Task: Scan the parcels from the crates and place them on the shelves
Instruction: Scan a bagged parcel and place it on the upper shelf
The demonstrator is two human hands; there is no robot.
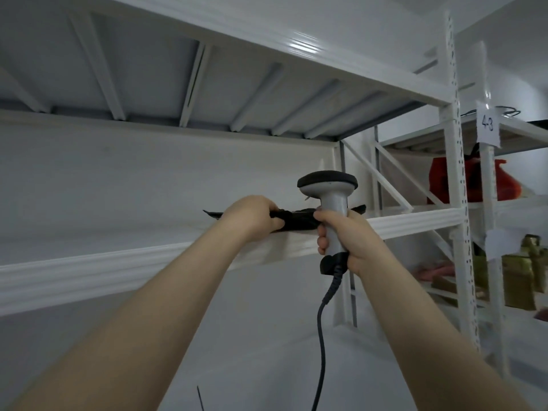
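1. The black parcel [296,221], a flat, soft, crumpled plastic bag, lies on the front edge of the white metal shelf [118,269]. Its ends stick out to either side, and the left hand [252,218] grips its near edge.
2. The barcode scanner [332,200], grey-handled with a black head, stands upright just in front of the parcel, gripped by the right hand [354,237]; its dark cable [321,336] hangs down.
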